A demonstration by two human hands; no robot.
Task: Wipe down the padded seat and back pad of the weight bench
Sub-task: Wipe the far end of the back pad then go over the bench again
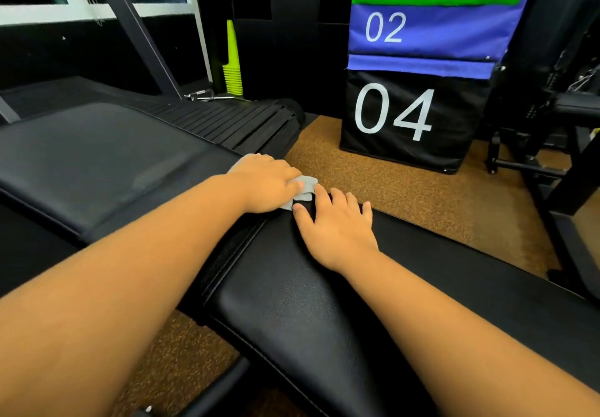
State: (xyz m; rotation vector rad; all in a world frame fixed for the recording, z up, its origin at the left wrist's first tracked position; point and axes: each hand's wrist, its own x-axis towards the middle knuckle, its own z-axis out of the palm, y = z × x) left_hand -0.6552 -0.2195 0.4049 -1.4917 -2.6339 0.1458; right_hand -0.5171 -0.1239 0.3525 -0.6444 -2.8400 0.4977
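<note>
The black padded weight bench runs across the view: one pad (107, 156) at the left, another pad (292, 312) in the centre and right. A small grey cloth (308, 186) lies at the far edge of the bench where the two pads meet. My left hand (266, 186) lies on top of the cloth and presses it onto the padding. My right hand (337, 225) rests flat on the nearer pad, fingers spread, just right of the cloth.
Stacked soft plyo boxes (418, 91) numbered 02 and 04 stand beyond the bench on brown speckled flooring (406, 189). A slatted treadmill deck (233, 121) lies behind the left pad. Stacked yellow-green cones (232, 69) stand by the wall. A black machine frame (552, 143) is at right.
</note>
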